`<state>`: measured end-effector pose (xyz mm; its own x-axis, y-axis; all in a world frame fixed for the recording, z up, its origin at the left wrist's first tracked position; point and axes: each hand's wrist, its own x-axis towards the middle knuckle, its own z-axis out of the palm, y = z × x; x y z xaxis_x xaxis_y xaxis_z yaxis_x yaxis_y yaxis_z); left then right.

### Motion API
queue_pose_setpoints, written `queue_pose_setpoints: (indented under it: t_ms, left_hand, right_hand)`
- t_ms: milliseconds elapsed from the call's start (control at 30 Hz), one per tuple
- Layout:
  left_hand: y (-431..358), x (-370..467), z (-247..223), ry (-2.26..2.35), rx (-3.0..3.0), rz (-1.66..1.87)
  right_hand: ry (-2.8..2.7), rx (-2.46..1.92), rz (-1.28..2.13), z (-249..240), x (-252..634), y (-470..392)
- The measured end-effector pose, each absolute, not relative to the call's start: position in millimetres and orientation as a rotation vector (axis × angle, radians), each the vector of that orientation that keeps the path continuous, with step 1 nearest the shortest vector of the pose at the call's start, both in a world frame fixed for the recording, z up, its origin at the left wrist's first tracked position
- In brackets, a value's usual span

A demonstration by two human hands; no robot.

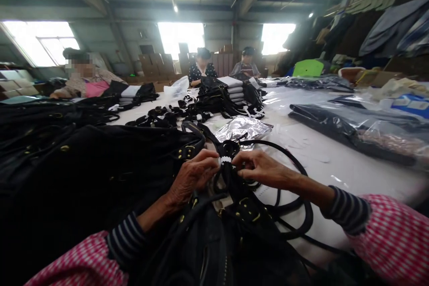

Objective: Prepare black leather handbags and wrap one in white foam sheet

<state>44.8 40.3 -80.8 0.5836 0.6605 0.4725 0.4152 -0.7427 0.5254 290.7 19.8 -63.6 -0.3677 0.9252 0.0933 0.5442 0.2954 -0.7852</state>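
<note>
A bundled black strap stands up in front of me with a white band wrapped round its middle. My left hand pinches the band's left end, its fingertips pressed together. From the other side my right hand is closed at the band's right end, thumb and forefinger together. Below them lies a black handbag with gold-coloured buckles. Its rounded handle loops out to the right. More black bags are heaped beside my left arm.
On the white table lie a crinkled clear plastic bag, a pile of black straps and stacked black bags. Plastic-wrapped dark goods rest at the right. Several people sit along the far side.
</note>
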Motion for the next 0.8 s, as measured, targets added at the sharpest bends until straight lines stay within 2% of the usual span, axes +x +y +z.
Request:
queue_pose_setpoints:
  t_ms: [233, 500, 633, 800]
  left_hand:
    - [33.1, 42.4, -65.6, 0.795, 2.217, 0.552]
    - [36.5, 39.9, -69.9, 0.766, 2.317, 0.664]
    - [37.0, 40.7, -71.3, 0.742, 2.34, 0.643]
    - [42.3, 42.7, -74.9, 0.749, 2.28, 0.84]
  right_hand:
    - [-2.096, -1.336, 0.644, -75.9, 272.2, 14.2]
    - [-2.268, -1.251, 0.412, -46.9, 270.4, -37.1]
    - [-2.11, -1.157, 0.631, -44.0, 271.2, -44.0]
    - [-1.551, -1.042, 1.308, -48.2, 269.5, -11.1]
